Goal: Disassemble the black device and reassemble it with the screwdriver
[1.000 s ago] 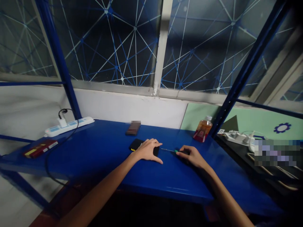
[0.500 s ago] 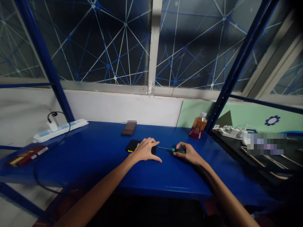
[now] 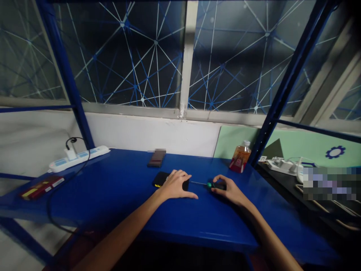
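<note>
My left hand (image 3: 177, 184) lies over a flat black object (image 3: 161, 178) with a yellow mark near its front edge. The fingers are spread across its top and the thumb points away to the right, over the table. Much of the black object is hidden beneath this hand. A screwdriver (image 3: 210, 185) with a green and black handle is held in my right hand (image 3: 228, 189), thumb and fingers closed on the handle. Its thin shaft points left, the tip close to the black object's right side; whether it touches cannot be made out.
On the blue table (image 3: 118, 203), a white power strip (image 3: 93, 153) with a black cable and a dark red box (image 3: 42, 187) lie left. A blurred brown object (image 3: 157, 158) is behind my hands. A bottle (image 3: 240, 157) stands back right, near cables on a black surface (image 3: 270, 180).
The whole view has shifted slightly, so everything sits a little lower and further right. My hands keep nearly the same pose, with the screwdriver still pointing at the black object.
</note>
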`<action>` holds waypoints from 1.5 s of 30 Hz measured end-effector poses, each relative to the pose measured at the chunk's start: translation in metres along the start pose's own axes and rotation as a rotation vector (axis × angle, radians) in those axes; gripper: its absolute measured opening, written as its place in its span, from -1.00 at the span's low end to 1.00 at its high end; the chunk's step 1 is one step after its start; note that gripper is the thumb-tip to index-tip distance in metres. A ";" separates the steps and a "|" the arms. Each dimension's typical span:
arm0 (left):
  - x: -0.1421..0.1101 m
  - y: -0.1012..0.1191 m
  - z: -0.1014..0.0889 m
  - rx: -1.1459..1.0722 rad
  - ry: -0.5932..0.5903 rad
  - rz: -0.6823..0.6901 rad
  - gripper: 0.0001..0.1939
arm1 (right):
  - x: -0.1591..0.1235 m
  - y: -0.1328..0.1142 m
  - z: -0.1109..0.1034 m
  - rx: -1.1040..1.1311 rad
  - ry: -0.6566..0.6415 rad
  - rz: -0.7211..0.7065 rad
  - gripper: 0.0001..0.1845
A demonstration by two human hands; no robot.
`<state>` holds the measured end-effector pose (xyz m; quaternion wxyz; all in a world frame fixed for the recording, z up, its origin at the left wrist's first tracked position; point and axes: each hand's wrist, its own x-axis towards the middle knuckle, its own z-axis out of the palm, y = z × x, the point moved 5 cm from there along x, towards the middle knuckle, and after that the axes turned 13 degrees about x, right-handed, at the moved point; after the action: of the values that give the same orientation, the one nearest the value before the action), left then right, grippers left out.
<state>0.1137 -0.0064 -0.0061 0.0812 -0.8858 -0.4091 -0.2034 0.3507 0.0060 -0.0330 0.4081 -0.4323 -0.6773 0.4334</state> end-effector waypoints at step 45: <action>-0.009 -0.031 0.010 0.023 -0.384 -0.027 0.03 | -0.005 -0.021 -0.002 -0.201 0.075 -0.085 -0.61</action>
<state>0.0878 0.0113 -0.0197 0.0090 -0.9017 -0.4314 -0.0269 0.3494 -0.0036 -0.0137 0.4058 -0.4577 -0.7194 0.3289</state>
